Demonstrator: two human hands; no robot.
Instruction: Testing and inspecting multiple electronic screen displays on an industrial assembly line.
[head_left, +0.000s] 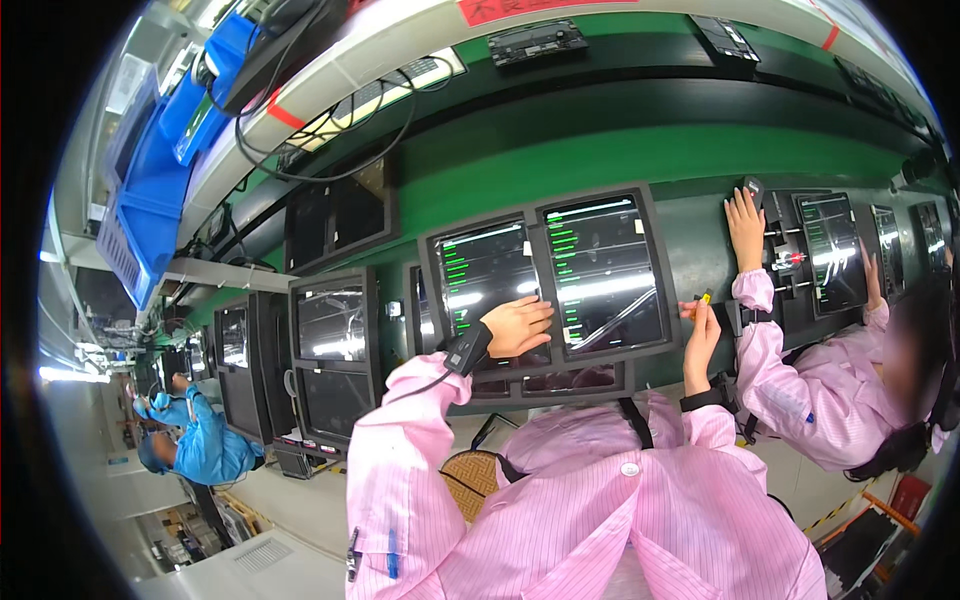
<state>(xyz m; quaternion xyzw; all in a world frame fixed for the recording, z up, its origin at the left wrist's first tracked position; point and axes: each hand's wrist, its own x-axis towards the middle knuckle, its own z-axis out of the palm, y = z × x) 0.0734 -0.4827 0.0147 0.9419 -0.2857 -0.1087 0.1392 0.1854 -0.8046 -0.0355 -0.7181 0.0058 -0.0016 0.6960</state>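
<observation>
Near the centre of my view, a black tray [541, 265] is sitting on the bench [690, 255], so I'm using that as the clock. Two screens are lying in it side by side, the left screen [485, 265] and the right screen [605, 265], both showing green lines of text.

At 7 o'clock I'm holding the left hand [517, 327] out flat, palm down. Its fingers are lying close together, unbent and gripping nothing, covering the left screen's bottom corner and pointing toward 3. Can't tell if they're actually pressing or just hovering, sorry.

Over at 4 o'clock, just off the tray's edge, the right hand [702, 335] is doing the real holding: thumb and fingers are pinching narrow on a small yellow-and-black piece [706, 297]. Too tiny to tell what it is.

At 3 o'clock a co-worker in pink [800, 385] is reaching out to a dark handheld device [753, 186].
</observation>
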